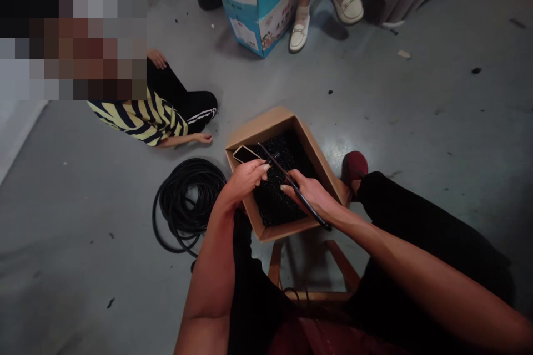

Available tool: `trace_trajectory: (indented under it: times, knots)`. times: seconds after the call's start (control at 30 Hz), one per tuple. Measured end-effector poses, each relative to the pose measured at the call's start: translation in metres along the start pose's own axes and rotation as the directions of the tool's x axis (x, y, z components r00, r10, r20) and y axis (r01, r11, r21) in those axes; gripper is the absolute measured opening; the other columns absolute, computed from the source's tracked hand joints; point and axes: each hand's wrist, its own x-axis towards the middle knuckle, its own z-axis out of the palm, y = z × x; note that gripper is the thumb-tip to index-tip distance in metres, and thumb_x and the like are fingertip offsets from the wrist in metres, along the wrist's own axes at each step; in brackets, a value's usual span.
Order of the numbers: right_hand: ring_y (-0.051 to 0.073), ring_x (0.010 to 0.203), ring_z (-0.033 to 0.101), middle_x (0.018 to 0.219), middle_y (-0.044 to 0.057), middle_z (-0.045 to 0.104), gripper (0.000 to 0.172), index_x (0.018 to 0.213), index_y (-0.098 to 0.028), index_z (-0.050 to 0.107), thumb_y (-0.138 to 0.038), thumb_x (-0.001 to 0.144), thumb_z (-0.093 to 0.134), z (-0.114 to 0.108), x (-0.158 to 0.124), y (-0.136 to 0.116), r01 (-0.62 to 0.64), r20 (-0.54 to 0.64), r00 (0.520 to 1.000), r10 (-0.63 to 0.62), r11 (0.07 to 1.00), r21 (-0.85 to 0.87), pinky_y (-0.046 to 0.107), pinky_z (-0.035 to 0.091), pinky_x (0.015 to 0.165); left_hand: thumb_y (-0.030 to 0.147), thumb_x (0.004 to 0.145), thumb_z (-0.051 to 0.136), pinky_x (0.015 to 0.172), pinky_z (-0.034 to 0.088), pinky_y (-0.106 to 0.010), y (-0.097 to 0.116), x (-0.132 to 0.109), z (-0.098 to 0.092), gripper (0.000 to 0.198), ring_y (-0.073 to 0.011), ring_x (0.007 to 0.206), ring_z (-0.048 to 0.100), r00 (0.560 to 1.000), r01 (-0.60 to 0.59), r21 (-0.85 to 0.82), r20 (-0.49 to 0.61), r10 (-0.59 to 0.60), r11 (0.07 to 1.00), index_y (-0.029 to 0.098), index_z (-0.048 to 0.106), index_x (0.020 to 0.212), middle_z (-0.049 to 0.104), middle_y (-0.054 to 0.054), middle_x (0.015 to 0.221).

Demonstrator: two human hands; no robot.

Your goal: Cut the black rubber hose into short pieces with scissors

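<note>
My left hand [250, 175] is closed over the left part of an open cardboard box [272, 233], its fingers pinching a small black ribbed piece [275, 157]. My right hand [310, 191] grips a long, thin, knife-like tool [314, 212]. The tool's narrow end points up and left, close to the left fingertips, and its thicker black end reaches below my right hand. A heap of small shiny black pieces [270, 199] lies in the box under both hands. Beside my left hand, a dark rectangular item with a tan rim [245, 154] leans inside the box.
A coil of black hose or cable [187, 202] lies on the floor to the left. Past it, a person in a striped shirt [141, 119] is low to the floor. Another person's white shoes [298, 33] are by a blue carton [245, 11]. A wooden stool [341, 266] stands below the box.
</note>
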Motion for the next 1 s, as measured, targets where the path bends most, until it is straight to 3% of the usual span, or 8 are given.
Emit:
trace_trajectory:
  times: [0.17, 0.27, 0.5, 0.73, 1.0]
  knots:
    - [0.019, 0.071, 0.058, 0.083, 0.004, 0.061, 0.023, 0.1, -0.021, 0.048, -0.041, 0.088, 0.046, 0.002, -0.001, 0.003, -0.005, 0.001, 1.0, 0.005, 0.998, 0.06, 0.026, 0.036, 0.062, 0.039, 0.088, 0.041, 0.057, 0.038, -0.022, 0.003, 0.0, 0.001, 0.033, -0.0099, 0.057, 0.048, 1.0, 0.004, 0.084, -0.017, -0.003, 0.996, 0.014, 0.063, 0.087, 0.058, 0.0, 0.068]
    - [0.021, 0.081, 0.06, 0.093, 0.006, 0.063, 0.029, 0.107, -0.021, 0.048, -0.043, 0.088, 0.047, 0.004, 0.0, 0.007, -0.023, 0.043, 0.999, 0.017, 0.992, 0.124, 0.027, 0.04, 0.067, 0.034, 0.089, 0.041, 0.065, 0.042, -0.023, 0.002, 0.001, 0.006, 0.031, -0.013, 0.065, 0.056, 1.0, 0.004, 0.233, -0.031, 0.003, 0.972, 0.015, 0.065, 0.095, 0.064, -0.002, 0.074]
    - [0.022, 0.09, 0.06, 0.105, 0.01, 0.063, 0.041, 0.115, -0.018, 0.045, -0.049, 0.088, 0.048, 0.006, 0.002, 0.015, -0.061, 0.123, 0.992, 0.036, 0.976, 0.208, 0.029, 0.043, 0.076, 0.028, 0.093, 0.039, 0.087, 0.042, -0.03, 0.004, 0.002, 0.03, 0.03, -0.0224, 0.103, 0.06, 0.998, 0.029, 0.67, -0.066, 0.021, 0.742, 0.017, 0.063, 0.105, 0.066, -0.012, 0.111]
    - [0.017, 0.07, 0.057, 0.08, 0.002, 0.061, 0.031, 0.093, -0.02, 0.048, -0.051, 0.088, 0.045, 0.003, 0.0, 0.023, -0.076, 0.183, 0.982, 0.05, 0.987, 0.14, 0.025, 0.039, 0.061, 0.031, 0.095, 0.033, 0.077, 0.044, -0.029, 0.005, -0.003, 0.04, 0.031, -0.0219, 0.094, 0.063, 0.997, 0.074, 0.793, -0.064, -0.037, 0.605, 0.017, 0.06, 0.104, 0.067, -0.012, 0.1]
    - [0.015, 0.061, 0.051, 0.067, -0.001, 0.055, 0.021, 0.084, -0.022, 0.044, -0.042, 0.089, 0.044, 0.012, -0.006, 0.034, -0.063, 0.158, 0.986, 0.05, 0.995, 0.079, 0.024, 0.034, 0.056, 0.034, 0.095, 0.032, 0.078, 0.044, -0.03, 0.002, 0.0, 0.042, 0.035, -0.0231, 0.093, 0.064, 0.994, 0.051, 0.803, 0.015, -0.106, 0.593, 0.016, 0.061, 0.099, 0.067, -0.013, 0.098]
